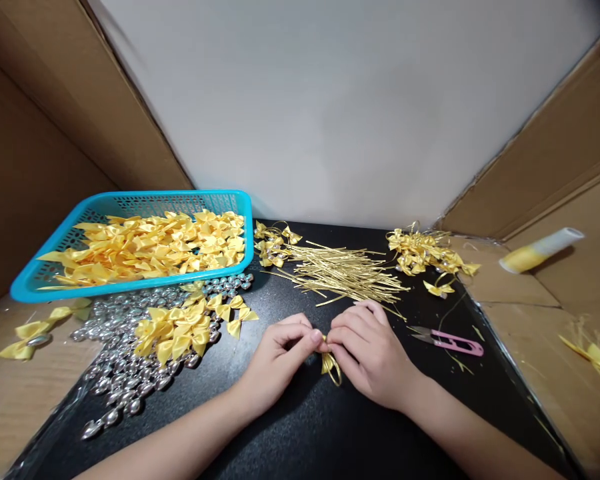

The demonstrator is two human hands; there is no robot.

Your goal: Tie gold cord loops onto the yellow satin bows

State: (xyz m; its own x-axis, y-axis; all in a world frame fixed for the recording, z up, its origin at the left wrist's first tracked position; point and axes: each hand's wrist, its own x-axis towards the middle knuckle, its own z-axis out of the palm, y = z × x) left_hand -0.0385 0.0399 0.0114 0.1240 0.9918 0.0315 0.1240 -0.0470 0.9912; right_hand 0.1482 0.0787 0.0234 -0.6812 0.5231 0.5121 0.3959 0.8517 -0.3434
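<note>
My left hand [279,357] and my right hand [367,352] meet over the black table top [300,427], both pinching one small yellow ribbon bow [330,363] with a gold wire tie looped on it. The bow hangs just below my fingertips. A loose pile of yellow bows [180,327] lies to the left of my left hand, on top of a spread of silver beads [120,360]. A bundle of gold wire ties [340,270] lies just beyond my hands.
A blue plastic basket [45,283] full of yellow bows stands at the back left. Finished bows with ties [425,252] lie at the back right. Pink thread snips [450,342] rest right of my right hand. A yellow-white tube [540,250] lies on cardboard at right.
</note>
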